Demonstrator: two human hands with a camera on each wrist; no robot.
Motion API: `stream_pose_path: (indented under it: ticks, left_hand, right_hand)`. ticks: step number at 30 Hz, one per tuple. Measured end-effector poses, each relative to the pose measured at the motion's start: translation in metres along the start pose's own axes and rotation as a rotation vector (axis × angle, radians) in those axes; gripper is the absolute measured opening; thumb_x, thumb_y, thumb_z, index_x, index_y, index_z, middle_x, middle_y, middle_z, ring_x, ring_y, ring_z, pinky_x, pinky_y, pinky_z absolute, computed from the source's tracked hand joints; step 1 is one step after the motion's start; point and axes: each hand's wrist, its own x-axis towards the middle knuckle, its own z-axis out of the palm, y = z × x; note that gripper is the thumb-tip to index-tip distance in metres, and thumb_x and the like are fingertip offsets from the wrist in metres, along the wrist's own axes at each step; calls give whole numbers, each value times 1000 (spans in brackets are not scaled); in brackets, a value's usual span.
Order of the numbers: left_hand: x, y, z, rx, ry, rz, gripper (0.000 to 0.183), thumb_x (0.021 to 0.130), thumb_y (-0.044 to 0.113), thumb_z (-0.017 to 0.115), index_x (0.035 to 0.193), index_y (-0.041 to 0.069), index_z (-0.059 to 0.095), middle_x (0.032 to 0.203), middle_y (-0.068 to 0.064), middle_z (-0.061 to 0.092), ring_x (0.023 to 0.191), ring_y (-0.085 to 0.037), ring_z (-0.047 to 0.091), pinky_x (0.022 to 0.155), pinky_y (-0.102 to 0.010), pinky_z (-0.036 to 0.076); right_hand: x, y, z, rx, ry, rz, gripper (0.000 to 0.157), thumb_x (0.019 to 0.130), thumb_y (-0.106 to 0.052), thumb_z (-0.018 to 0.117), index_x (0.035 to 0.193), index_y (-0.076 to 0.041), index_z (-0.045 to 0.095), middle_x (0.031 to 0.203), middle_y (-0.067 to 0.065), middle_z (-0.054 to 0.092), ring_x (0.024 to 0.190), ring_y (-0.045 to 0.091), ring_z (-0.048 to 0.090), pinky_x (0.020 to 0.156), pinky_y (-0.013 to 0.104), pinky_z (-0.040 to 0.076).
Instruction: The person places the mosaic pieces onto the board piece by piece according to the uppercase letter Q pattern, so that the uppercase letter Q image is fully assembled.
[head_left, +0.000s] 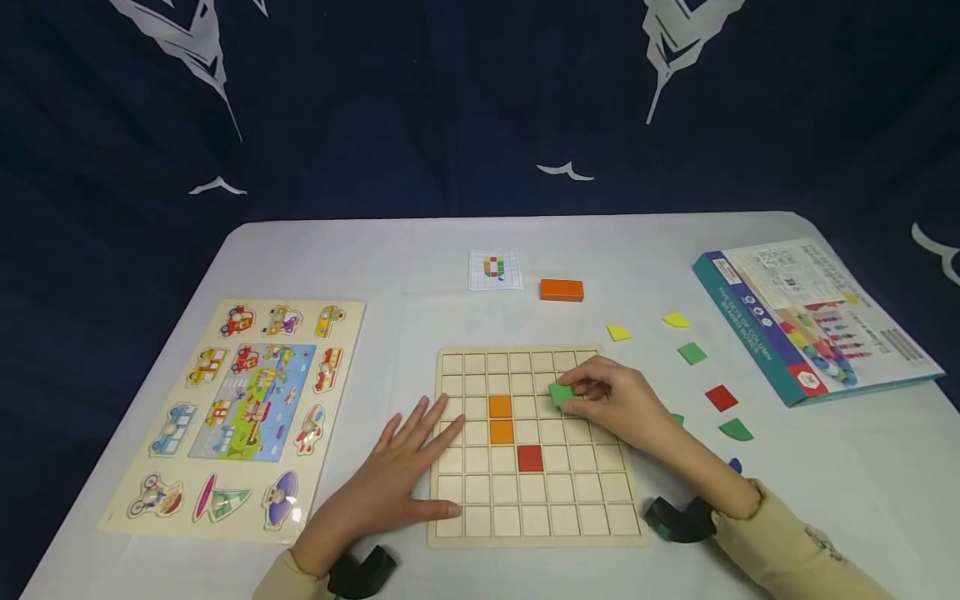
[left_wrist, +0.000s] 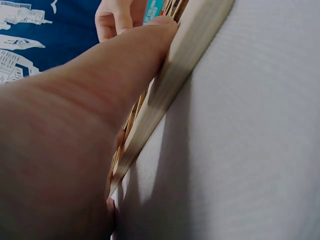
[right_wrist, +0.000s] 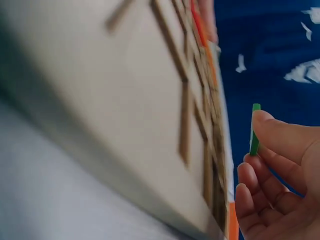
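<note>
My right hand point(head_left: 618, 400) pinches a green square tile point(head_left: 560, 394) between thumb and fingertips, over the right upper part of the wooden grid board point(head_left: 536, 537). In the right wrist view the same green tile point(right_wrist: 255, 130) shows edge-on, apart from the board. My left hand point(head_left: 405, 458) lies spread on the board's left edge, fingers straight and thumb at the lower left squares; the left wrist view shows the thumb point(left_wrist: 125, 65) along that edge. Two orange squares point(head_left: 501, 418) sit one above the other in the grid. A red square point(head_left: 530, 458) lies lower and to their right.
Loose yellow, green, red and blue pieces, among them a red square point(head_left: 722, 397), lie right of the board. A pattern card point(head_left: 476, 282) and an orange block point(head_left: 562, 290) are behind it. A picture puzzle point(head_left: 341, 333) is at left, a box point(head_left: 750, 333) at right.
</note>
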Motion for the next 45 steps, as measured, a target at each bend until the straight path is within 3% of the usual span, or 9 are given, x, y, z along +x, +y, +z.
stream_pose_path:
  ticks: [5,18,25,32,36,40,45]
  left_hand:
    - [0,0,0,-2,3,3,97,76,58,67,151,18,21,156,-3,-2,140,-25,-6,107,-52,-1]
    - [0,0,-1,-10,7,5,96,76,60,66,151,17,21,156,-4,-2,140,-25,-6,106,-53,-2]
    - [0,0,-1,-14,5,6,96,77,59,66,150,17,21,156,-4,-2,140,-25,-7,107,-52,-2]
    - [0,1,-1,-13,3,4,96,76,58,66,150,16,21,156,-4,-2,140,-26,-6,106,-53,-2]
    - [0,1,-1,-9,4,4,96,76,58,66,150,17,21,156,-4,-2,140,-26,-6,107,-53,-1]
    - [0,2,-2,-13,6,6,97,76,58,67,150,16,21,156,-4,-1,140,-26,-6,106,-53,-1]
    - [0,1,-1,-8,9,9,96,76,59,66,150,16,22,156,-5,-1,140,-27,-6,106,-54,-1]
  right_hand:
    - [2,0,3,-5,-53,-23,25,71,-6,81,93,-8,70,83,-2,58,74,16,54,64,24,48]
    - [6,0,10,-60,-67,-48,27,69,-7,83,93,-8,70,83,-5,59,74,13,52,64,25,46]
    - [1,-5,5,-64,-42,-41,24,73,-4,79,96,-8,71,84,-5,64,73,10,55,66,26,48]
    - [-10,-1,-30,-93,66,-60,24,77,-2,75,100,-8,70,90,-2,66,74,13,56,63,25,47]
    - [-23,45,-55,-140,166,-50,23,83,-15,72,106,-19,70,99,-5,67,82,10,58,69,17,46]
    - [-38,98,-77,-186,252,54,22,85,-30,70,107,-30,69,102,-9,67,86,5,58,68,12,44]
    - [-48,75,-97,-155,278,243,29,90,-29,63,114,-12,67,105,4,65,82,-2,55,63,10,46]
